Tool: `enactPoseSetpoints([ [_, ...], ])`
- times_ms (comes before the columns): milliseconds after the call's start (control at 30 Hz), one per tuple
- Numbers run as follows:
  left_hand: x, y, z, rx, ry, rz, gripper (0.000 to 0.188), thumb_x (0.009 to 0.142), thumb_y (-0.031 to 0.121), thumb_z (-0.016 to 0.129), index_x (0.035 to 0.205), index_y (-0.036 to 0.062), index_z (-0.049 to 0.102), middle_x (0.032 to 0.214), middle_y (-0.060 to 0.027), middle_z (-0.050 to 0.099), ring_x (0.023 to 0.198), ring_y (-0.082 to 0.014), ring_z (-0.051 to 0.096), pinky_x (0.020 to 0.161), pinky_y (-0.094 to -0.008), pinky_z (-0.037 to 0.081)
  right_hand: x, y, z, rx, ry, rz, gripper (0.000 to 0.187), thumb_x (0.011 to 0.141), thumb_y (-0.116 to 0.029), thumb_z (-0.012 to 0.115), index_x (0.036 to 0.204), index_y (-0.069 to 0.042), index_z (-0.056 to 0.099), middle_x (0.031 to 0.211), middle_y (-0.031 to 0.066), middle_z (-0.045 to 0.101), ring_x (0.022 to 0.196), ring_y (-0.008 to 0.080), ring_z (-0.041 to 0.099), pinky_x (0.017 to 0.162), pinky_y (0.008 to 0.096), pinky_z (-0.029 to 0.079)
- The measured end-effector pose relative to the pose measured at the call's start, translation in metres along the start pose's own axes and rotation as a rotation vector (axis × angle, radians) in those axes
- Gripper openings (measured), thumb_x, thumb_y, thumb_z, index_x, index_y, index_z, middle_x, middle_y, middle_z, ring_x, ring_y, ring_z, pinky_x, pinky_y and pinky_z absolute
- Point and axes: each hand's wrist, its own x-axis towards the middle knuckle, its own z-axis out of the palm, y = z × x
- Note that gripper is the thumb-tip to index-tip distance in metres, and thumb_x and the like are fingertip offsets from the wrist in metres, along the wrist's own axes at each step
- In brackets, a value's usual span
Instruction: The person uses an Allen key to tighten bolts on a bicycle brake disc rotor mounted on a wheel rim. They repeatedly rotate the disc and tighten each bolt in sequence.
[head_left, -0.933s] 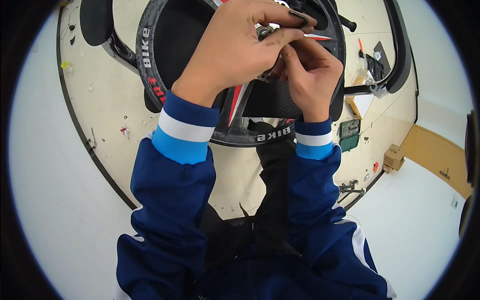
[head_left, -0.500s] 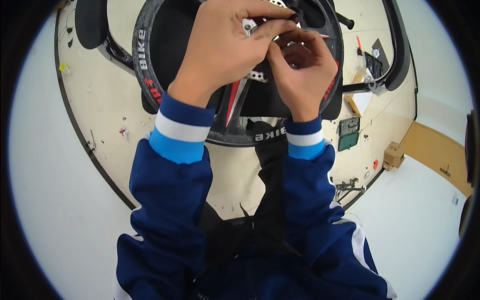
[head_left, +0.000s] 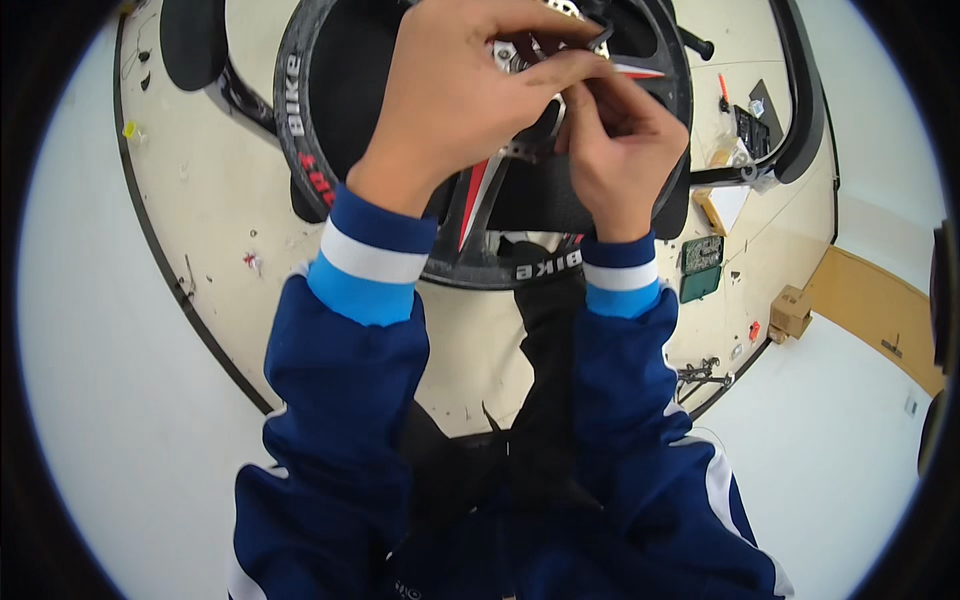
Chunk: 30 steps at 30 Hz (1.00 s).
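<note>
A black bicycle wheel [head_left: 292,130] with red and white spokes lies flat over a black chair seat. Above its hub, my left hand [head_left: 465,95] reaches across with thumb and forefinger pinched on a small dark part [head_left: 602,38], whose kind I cannot make out. Close beside those fingertips is my right hand [head_left: 632,160], its fingers curled inward and closed; what they hold, if anything, is hidden. Beneath the hands, a silver perforated brake disc [head_left: 520,152] shows in part around the hub. My fingers cover most of the hub.
Chair armrests flank the wheel, one on the left [head_left: 194,45] and one on the right [head_left: 800,120]. On the floor to the right lie an open green tool case [head_left: 701,270], a black case [head_left: 752,132] and a cardboard box [head_left: 790,311]. Small scraps are scattered at left.
My right hand has shifted slightly right and down, its fingers more curled. The left hand stays pinched over the hub, and the dark part shows more at its fingertips. The whole view has shifted slightly.
</note>
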Motion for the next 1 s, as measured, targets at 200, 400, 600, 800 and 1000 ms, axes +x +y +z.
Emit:
enactPoseSetpoints([
  [200,-0.002,0.006,-0.003,0.034,-0.063,-0.033,0.025,0.087,0.005,0.078,0.111,-0.0015,0.074,0.099,-0.0097,0.076,0.088,-0.0146,0.072,0.078,-0.0235,0.056,-0.004,-0.007,-0.008,-0.021,-0.081,0.008,0.018,0.092,0.002,0.069,0.109,0.007,0.069,0.082,0.0077,0.072,0.064,0.0109,0.065,0.059,0.0225,0.052],
  [400,-0.005,0.026,-0.014,-0.198,-0.043,-0.133,0.030,0.088,0.005,0.077,0.117,-0.0025,0.072,0.103,-0.0087,0.075,0.089,-0.0145,0.071,0.080,-0.0240,0.055,0.000,-0.012,-0.042,-0.237,-0.157,-0.152,0.016,0.081,-0.001,0.076,0.095,0.003,0.071,0.086,0.0065,0.072,0.069,0.0122,0.060,0.070,0.0250,0.050],
  [600,-0.009,0.018,-0.012,0.090,-0.151,-0.062,0.016,0.086,0.003,0.077,0.101,-0.0012,0.076,0.090,-0.0071,0.072,0.078,-0.0126,0.067,0.070,-0.0238,0.053,0.003,-0.033,-0.046,-0.138,-0.306,0.098,0.014,0.088,-0.003,0.069,0.100,0.005,0.067,0.084,0.0091,0.071,0.080,0.0150,0.069,0.076,0.0265,0.054],
  [800,-0.017,0.012,-0.015,0.185,-0.147,-0.125,0.017,0.081,0.006,0.080,0.097,0.0013,0.078,0.082,-0.0047,0.069,0.066,-0.0099,0.060,0.060,-0.0226,0.046,0.015,-0.029,-0.046,-0.322,-0.546,0.019,0.016,0.096,-0.006,0.065,0.109,0.003,0.063,0.079,0.0139,0.066,0.070,0.0186,0.066,0.068,0.0284,0.052],
  [1000,-0.012,-0.005,-0.043,0.419,0.089,-0.108,0.018,0.087,0.010,0.075,0.104,0.0054,0.078,0.080,-0.0006,0.065,0.063,-0.0076,0.049,0.058,-0.0221,0.041,0.045,-0.008,-0.051,-0.642,-0.637,-0.429,0.018,0.094,-0.014,0.066,0.109,-0.005,0.064,0.093,0.0168,0.070,0.081,0.0382,0.067,0.068,0.0424,0.053],
])
